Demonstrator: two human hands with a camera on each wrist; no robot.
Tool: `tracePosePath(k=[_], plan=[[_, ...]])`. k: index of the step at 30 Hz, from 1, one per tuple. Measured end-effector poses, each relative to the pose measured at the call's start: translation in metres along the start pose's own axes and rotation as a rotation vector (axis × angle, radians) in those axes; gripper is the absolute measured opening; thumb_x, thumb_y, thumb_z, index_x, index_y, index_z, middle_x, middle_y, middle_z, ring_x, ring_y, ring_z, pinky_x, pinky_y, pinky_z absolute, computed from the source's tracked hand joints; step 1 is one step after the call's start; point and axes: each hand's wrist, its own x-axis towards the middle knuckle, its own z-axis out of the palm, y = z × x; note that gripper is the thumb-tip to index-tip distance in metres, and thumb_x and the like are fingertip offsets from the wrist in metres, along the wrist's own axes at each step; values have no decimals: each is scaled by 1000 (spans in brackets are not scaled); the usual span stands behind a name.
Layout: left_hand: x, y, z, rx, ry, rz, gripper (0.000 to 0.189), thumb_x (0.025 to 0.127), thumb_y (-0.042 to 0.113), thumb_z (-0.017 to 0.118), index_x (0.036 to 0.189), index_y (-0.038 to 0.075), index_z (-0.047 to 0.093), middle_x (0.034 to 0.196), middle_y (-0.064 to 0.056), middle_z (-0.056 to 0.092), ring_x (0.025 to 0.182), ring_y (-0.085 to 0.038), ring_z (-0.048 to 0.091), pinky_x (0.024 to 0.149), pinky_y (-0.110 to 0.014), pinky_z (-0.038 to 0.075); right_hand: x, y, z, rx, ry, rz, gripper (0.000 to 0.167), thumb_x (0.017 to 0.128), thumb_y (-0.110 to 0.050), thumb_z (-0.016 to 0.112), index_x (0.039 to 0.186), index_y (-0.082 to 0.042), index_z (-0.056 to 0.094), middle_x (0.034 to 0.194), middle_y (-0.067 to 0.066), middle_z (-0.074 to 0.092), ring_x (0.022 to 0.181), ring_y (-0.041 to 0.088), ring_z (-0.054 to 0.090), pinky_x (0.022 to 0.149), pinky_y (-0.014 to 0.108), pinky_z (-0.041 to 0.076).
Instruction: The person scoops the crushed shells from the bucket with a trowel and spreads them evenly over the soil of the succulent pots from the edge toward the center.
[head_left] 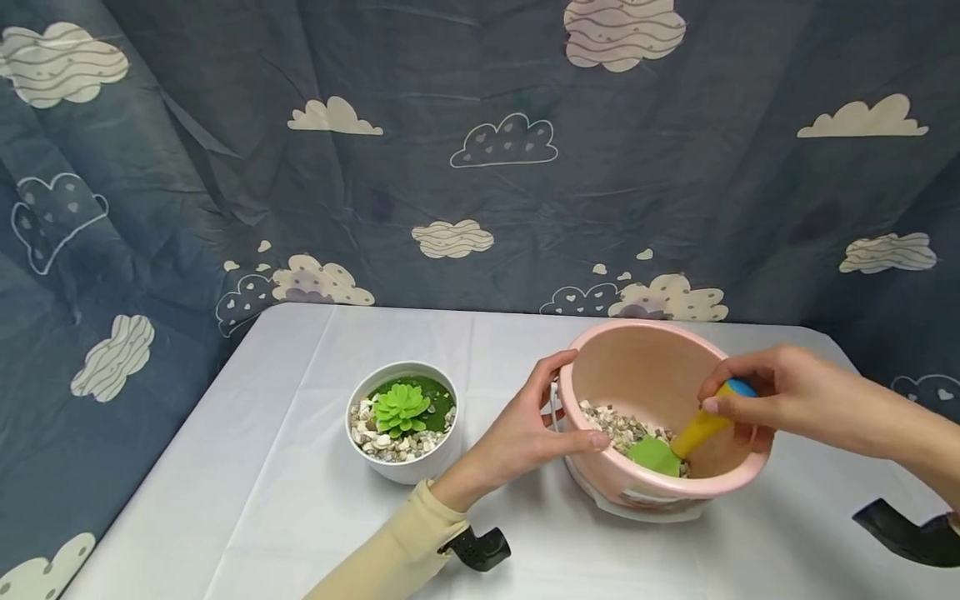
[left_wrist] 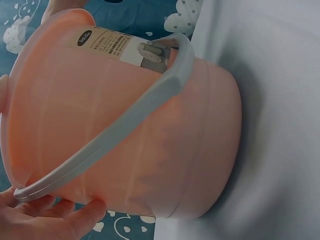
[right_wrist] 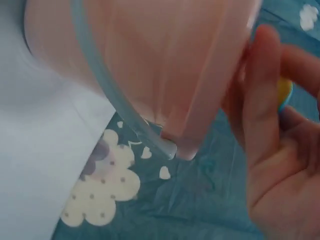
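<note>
A pink bucket (head_left: 630, 367) stands on the right of the table with small pebbles (head_left: 618, 427) in its bottom. My left hand (head_left: 517, 433) grips its left side, thumb over the rim and the other fingers along the outer wall. In my right hand (head_left: 795, 400) is a toy shovel (head_left: 697, 432) with a yellow handle, blue end and green blade. The blade points down into the bucket, at the pebbles. The left wrist view shows the bucket's pale carrying handle (left_wrist: 120, 122) hanging down along the outside, and a paper label (left_wrist: 112, 45).
To the left of the bucket stands a white pot (head_left: 408, 472) holding a green succulent (head_left: 401, 408), white stones and green moss-like cover. A white cloth (head_left: 300, 500) covers the table. Behind it hangs a dark blue curtain (head_left: 420, 183) with cloud prints.
</note>
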Motion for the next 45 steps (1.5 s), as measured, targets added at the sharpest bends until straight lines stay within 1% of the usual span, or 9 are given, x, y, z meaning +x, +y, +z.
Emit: tracePosePath(k=[2, 6, 15, 22, 26, 29, 34, 39, 45], plan=[[0, 0, 0, 3, -2, -2, 84, 79, 16, 82, 146, 38, 35, 143, 16, 40, 127, -8, 46, 107, -32, 37, -2, 3, 1, 20, 15, -9, 24, 93, -17, 69, 108, 2, 67, 84, 8, 68, 64, 19, 66, 58, 32, 59], [0, 0, 0, 6, -3, 0, 83, 79, 16, 81, 145, 38, 36, 143, 16, 41, 127, -8, 46, 107, -32, 37, -5, 6, 11, 27, 145, -22, 23, 92, -13, 70, 107, 3, 69, 95, 10, 70, 69, 17, 66, 60, 30, 59], [0, 0, -1, -3, 4, 7, 84, 79, 15, 82, 146, 37, 36, 141, 14, 42, 125, -8, 48, 106, -31, 37, -10, 6, 32, 95, 355, -22, 20, 92, -14, 70, 103, 3, 69, 96, 12, 73, 69, 22, 68, 60, 32, 59], [1, 0, -2, -1, 3, 11, 84, 80, 14, 82, 146, 37, 36, 141, 14, 43, 124, -8, 48, 106, -30, 38, -11, 0, 37, 33, 379, -27, 23, 94, -21, 68, 106, -1, 67, 87, 10, 71, 63, 21, 66, 54, 31, 58], [1, 0, -1, -13, -4, 4, 83, 80, 15, 81, 146, 37, 35, 141, 14, 43, 125, -8, 48, 106, -29, 37, -11, -2, 40, -49, 415, 28, 32, 95, -34, 66, 111, -6, 62, 74, 6, 65, 60, 19, 61, 47, 30, 53], [1, -1, -1, -23, -8, -5, 83, 80, 15, 81, 146, 37, 35, 141, 14, 42, 126, -7, 47, 107, -29, 37, -12, -3, 40, -75, 441, 58, 37, 95, -39, 65, 114, -7, 61, 77, 6, 64, 62, 18, 60, 48, 29, 52], [1, -1, -1, -24, -4, -16, 84, 79, 15, 82, 145, 39, 36, 141, 15, 42, 126, -7, 46, 107, -30, 36, -14, -2, 35, -145, 387, -11, 31, 98, -32, 61, 122, -13, 65, 81, 2, 63, 65, 16, 58, 50, 27, 51], [1, -1, 0, -24, -4, -14, 84, 79, 15, 81, 145, 38, 36, 141, 15, 42, 126, -7, 46, 108, -33, 36, -13, 0, 31, -58, 319, -39, 24, 99, -24, 62, 116, -8, 66, 89, 4, 68, 67, 18, 62, 54, 27, 55], [0, -1, 0, -36, -4, -11, 84, 79, 14, 81, 146, 37, 35, 141, 14, 42, 125, -7, 47, 107, -30, 36, -7, -3, 38, 77, 380, -1, 29, 99, -26, 62, 107, 1, 66, 100, 12, 71, 68, 20, 68, 60, 30, 59]])
